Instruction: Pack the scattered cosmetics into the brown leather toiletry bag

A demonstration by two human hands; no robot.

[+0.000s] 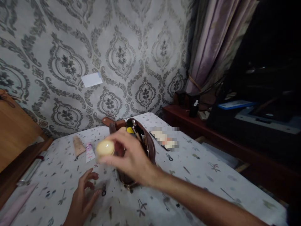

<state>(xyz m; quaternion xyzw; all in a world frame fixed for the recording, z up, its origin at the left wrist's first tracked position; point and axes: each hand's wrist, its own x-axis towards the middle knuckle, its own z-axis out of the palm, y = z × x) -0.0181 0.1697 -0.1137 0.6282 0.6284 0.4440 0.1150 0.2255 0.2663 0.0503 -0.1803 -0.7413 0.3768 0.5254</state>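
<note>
My right hand (130, 157) grips a round, pale yellow container (105, 149) with a glossy top, between thumb and fingers. It is held up in front of a brown bag (151, 146), which stands open on the table; my hand and wrist hide part of it. Inside the bag show a yellow item (130, 130) and a slim tube with a shiny cap (134, 125). My left hand (86, 191) is low over the tablecloth, fingers apart and holding nothing. Beyond it lie a beige tube (78, 146) and a white-and-pink tube (89, 153).
A patterned cloth covers the table (202, 185). A phone-like item with a blurred surface (164, 140) lies right of the bag. At the left edge are a silvery object (30, 171) and a pink item (17, 204). A dark red shelf (181, 114) stands at the right.
</note>
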